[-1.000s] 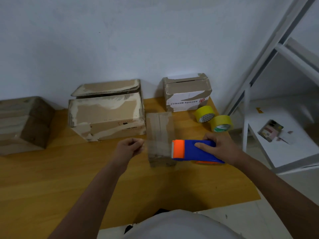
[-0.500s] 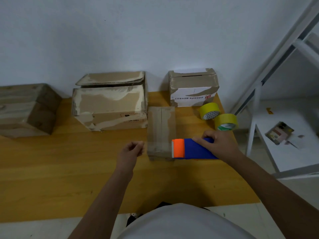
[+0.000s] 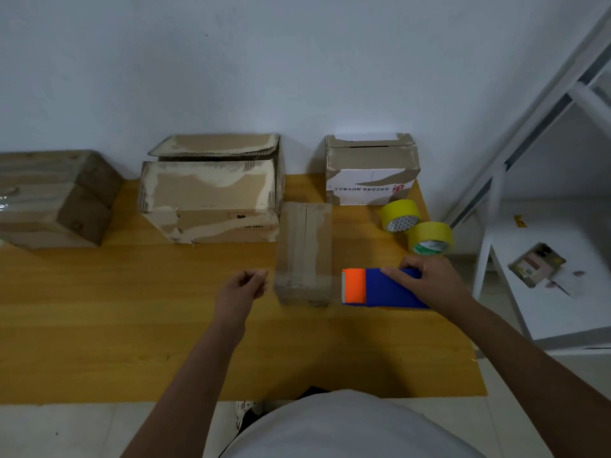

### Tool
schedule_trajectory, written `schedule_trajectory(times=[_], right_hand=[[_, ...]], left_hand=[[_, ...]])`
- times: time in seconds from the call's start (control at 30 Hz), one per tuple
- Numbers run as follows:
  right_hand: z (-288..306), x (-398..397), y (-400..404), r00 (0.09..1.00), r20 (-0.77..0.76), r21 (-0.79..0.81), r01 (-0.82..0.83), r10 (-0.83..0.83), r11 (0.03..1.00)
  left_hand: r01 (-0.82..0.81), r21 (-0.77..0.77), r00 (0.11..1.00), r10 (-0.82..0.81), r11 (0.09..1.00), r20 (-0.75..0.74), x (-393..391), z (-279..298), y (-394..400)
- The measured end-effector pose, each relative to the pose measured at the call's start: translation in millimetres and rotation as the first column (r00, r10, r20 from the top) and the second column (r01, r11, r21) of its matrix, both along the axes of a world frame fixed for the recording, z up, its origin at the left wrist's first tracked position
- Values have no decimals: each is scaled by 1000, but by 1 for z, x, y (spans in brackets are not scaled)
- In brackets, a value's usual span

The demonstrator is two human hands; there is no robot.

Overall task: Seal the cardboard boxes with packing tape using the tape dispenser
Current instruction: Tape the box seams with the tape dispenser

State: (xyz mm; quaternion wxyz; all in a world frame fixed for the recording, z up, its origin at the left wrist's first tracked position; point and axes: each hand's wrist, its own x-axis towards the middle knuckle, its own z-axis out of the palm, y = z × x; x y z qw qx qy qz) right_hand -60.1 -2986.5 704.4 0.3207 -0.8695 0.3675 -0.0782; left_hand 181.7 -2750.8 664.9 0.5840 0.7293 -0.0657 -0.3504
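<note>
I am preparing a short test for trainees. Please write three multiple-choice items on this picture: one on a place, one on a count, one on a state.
1. Where does the small cardboard box stand?
A. left of the tape dispenser
B. on the white shelf
C. on the big box

2. How many yellow tape rolls lie on the table?
A. one
B. two
C. four

3. What does the right hand do?
A. hangs free
B. lifts a roll
C. grips the dispenser

Key: 1 A, the dispenser's orange end faces the box's right side. 2 B, two rolls lie side by side. 3 C, its fingers wrap the blue body.
</note>
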Motion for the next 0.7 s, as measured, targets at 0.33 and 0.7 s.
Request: schedule_trajectory(times=[0.33,0.7], right_hand=[[-4,-1,-7,998,-37,-48,-50,48,998],[-8,-1,-16,998,-31,-44,-48,46,998]], left_hand=[[-50,95,999,51,994,-6,-17,-6,-4],[-131,57,988,126,990,91,0,-3,-6]])
